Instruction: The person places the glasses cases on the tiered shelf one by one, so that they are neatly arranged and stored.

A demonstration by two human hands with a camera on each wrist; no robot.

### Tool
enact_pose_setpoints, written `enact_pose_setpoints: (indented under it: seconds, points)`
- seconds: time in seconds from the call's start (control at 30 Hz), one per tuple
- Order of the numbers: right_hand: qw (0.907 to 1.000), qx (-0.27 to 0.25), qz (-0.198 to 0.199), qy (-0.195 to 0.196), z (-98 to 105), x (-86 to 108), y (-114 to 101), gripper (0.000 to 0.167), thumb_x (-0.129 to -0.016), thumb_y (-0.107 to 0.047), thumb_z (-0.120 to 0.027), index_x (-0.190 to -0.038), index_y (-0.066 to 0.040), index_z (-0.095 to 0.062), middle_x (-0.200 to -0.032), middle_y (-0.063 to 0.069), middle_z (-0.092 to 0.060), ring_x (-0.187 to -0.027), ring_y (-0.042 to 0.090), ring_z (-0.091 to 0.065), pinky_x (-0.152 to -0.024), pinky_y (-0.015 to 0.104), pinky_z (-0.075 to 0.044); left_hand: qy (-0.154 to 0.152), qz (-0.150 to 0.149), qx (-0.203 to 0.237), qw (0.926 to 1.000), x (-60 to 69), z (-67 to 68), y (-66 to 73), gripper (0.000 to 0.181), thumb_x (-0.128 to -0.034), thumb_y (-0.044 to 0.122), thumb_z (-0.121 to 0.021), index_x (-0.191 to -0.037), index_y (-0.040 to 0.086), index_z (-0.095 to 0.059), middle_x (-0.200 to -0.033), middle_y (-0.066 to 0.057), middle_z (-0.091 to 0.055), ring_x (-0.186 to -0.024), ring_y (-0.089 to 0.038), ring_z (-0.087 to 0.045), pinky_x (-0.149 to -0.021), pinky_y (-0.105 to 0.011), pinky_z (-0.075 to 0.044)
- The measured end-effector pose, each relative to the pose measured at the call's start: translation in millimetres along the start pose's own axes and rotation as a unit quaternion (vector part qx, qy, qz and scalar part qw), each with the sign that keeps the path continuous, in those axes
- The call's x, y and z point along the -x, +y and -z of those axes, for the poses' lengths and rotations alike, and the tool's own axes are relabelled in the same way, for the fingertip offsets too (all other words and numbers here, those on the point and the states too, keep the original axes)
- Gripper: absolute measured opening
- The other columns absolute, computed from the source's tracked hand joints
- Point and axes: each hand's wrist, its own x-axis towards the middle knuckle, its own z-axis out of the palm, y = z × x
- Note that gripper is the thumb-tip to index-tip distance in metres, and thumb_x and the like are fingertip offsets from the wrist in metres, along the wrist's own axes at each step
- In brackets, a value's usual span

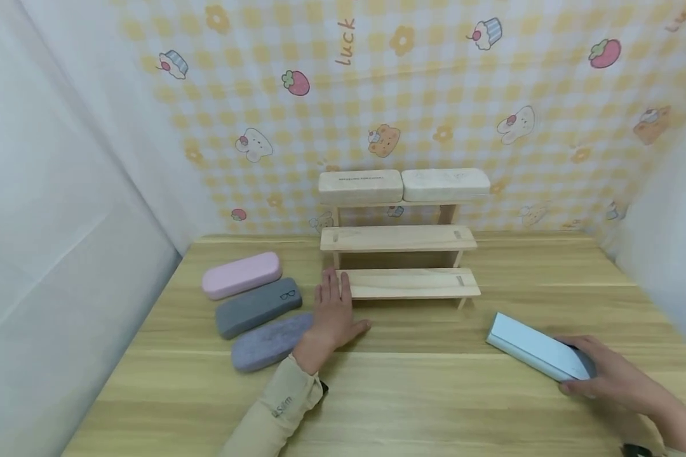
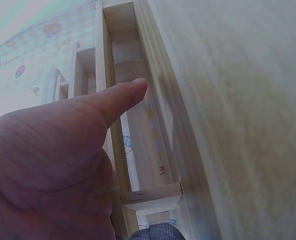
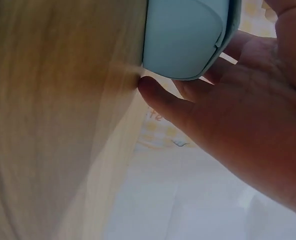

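A light blue case (image 1: 534,348) lies at an angle on the table, right of a three-tier wooden stand (image 1: 406,283). My right hand (image 1: 617,377) grips its right end, thumb on the near side and fingers on the far side. In the right wrist view the case (image 3: 183,42) shows end-on, the hand (image 3: 238,105) around it and the thumb tip low beside the table surface. My left hand (image 1: 334,317) holds nothing; its straight fingers touch the left end of the lowest shelf. The left wrist view shows that hand (image 2: 53,160) beside the stand (image 2: 108,55).
Left of the stand lie a pink case (image 1: 242,275), a dark grey case (image 1: 257,307) and a purple-grey case (image 1: 271,343), the last partly behind my left hand. Two pale cases, one cream (image 1: 360,186) and one white (image 1: 446,184), sit side by side on the top shelf.
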Motion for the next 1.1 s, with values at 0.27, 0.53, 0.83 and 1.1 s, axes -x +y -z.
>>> enact_pose_setpoints:
  seconds: [0.27, 0.53, 0.83, 1.1]
  points:
    - [0.9993, -0.005, -0.035, -0.009, 2, 4.0, -5, 0.073, -0.067, -0.029, -0.083, -0.127, -0.003, -0.051, -0.119, 0.019, -0.052, -0.096, -0.005, -0.039, -0.068, 0.015, -0.033, 0.007, -0.009, 0.004, 0.9999, 2.8, -0.1, -2.6, 0.103, -0.0828, 0.057, -0.06, -0.147, -0.005, -0.007, -0.149, -0.03, 0.003, -0.138, -0.039, 0.004, -0.109, -0.048, -0.012]
    - [0.9989, -0.014, -0.02, 0.04, 6, -0.6, -7, 0.073, -0.067, -0.025, -0.084, -0.127, 0.0, -0.052, -0.117, 0.025, -0.054, -0.097, -0.006, -0.041, -0.065, 0.014, -0.031, 0.014, -0.008, -0.002, 0.9999, 0.9, -0.4, -2.4, 0.104, -0.0822, 0.058, -0.06, -0.147, -0.005, -0.008, -0.149, -0.03, 0.0, -0.138, -0.039, 0.003, -0.109, -0.048, -0.013]
    - [0.9961, -0.011, -0.013, 0.086, 22, -10.5, -19, 0.076, -0.068, -0.02, -0.083, -0.134, -0.005, -0.047, -0.119, 0.008, -0.049, -0.088, -0.002, -0.041, -0.06, 0.024, -0.035, 0.028, -0.009, -0.006, 0.9995, 3.1, -0.9, -0.8, 0.102, -0.0823, 0.058, -0.06, -0.146, -0.006, -0.011, -0.149, -0.031, -0.003, -0.138, -0.04, -0.001, -0.109, -0.049, -0.015]
    - [0.9935, 0.0, 0.047, 0.104, 43, -36.7, -39, 0.076, -0.065, -0.015, -0.085, -0.132, -0.006, -0.05, -0.114, -0.003, -0.05, -0.087, -0.006, -0.04, -0.059, 0.022, -0.035, 0.05, -0.014, -0.006, 0.9986, 2.3, -4.7, -2.9, 0.102, -0.0814, 0.057, -0.062, -0.145, -0.007, -0.014, -0.148, -0.031, -0.006, -0.138, -0.041, -0.005, -0.108, -0.049, -0.017]
